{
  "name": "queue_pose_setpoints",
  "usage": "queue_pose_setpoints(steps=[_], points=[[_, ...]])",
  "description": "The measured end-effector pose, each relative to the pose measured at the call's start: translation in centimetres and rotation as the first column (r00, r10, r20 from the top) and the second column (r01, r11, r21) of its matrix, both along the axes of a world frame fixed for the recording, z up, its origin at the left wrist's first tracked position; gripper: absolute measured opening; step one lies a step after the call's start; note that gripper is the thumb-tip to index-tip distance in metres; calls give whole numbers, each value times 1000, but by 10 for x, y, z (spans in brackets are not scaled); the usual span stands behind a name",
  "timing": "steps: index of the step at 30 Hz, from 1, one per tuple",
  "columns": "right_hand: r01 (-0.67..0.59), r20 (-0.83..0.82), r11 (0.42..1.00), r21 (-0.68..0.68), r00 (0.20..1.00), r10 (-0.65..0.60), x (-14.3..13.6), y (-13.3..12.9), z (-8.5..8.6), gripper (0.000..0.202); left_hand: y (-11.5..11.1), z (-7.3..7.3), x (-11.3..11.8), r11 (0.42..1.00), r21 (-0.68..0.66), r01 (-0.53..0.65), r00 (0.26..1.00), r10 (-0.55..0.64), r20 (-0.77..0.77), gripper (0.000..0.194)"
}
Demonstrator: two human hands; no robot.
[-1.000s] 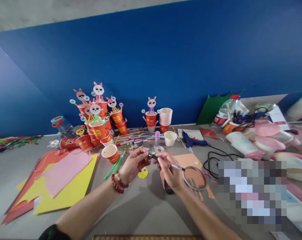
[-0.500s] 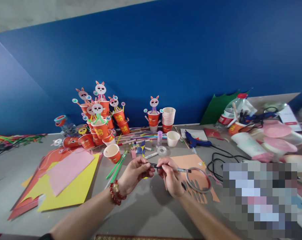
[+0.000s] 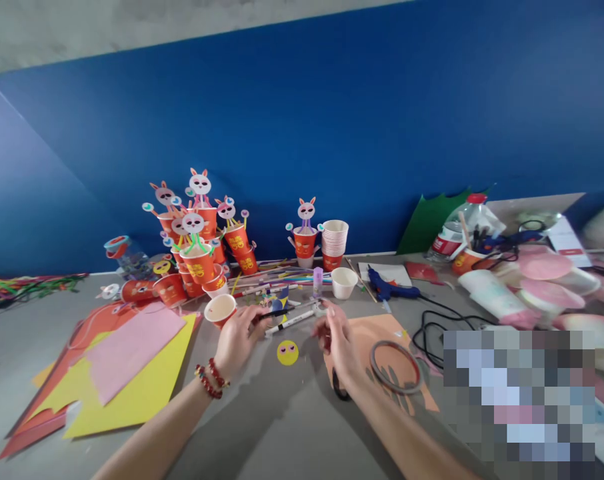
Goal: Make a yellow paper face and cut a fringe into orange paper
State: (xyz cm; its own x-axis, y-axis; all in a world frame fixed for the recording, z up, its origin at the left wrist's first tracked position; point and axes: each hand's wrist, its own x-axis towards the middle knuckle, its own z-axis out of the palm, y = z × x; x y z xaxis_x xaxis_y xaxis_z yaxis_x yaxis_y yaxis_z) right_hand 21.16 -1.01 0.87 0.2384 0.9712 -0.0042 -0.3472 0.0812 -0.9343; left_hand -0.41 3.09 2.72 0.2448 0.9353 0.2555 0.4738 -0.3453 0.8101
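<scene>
My left hand (image 3: pixel 239 337) is closed around a slim black-and-grey pen (image 3: pixel 278 312), which points to the right. A white marker (image 3: pixel 295 321) lies on the table just beyond. My right hand (image 3: pixel 336 340) is raised near a small clear tape roll (image 3: pixel 321 308), partly covered by its fingers. These are loosely bent and apart, with nothing visible in them. Between the hands lies a yellow paper disc (image 3: pixel 287 353) with two pink-and-dark eyes. A black loop, like a scissor handle (image 3: pixel 340 388), shows beside my right wrist, the rest hidden.
Red paper cups with rabbit figures (image 3: pixel 199 260) stand at the back left. A cup stack (image 3: pixel 335 243), glue stick (image 3: pixel 317 283) and blue glue gun (image 3: pixel 389 288) are farther back. Coloured sheets (image 3: pixel 127 400) lie left; orange cut paper (image 3: pixel 377 327) and a large tape roll (image 3: pixel 372 363) lie right.
My hands have moved apart. The left went left with the pen; the right is no longer gripping it. The yellow disc between them has come into full view.
</scene>
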Motion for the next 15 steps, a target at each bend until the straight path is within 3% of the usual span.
queue_pose_setpoints(steps=[3,7,10,15], points=[[96,-23,993,62,995,-95,5,0,6,49,-3,-4,-5,995,98,-33,983,50,-178,14],[52,71,990,129,996,-61,3,-5,5,40,-1,0,9,987,157,18,925,43,-378,20],[-37,247,988,153,969,-2,1,-7,-1,36,29,14,25,989,146,39,873,38,-487,24],[-124,490,970,210,872,5,3,-5,-8,31,99,29,40,999,25,-45,786,51,-616,35]])
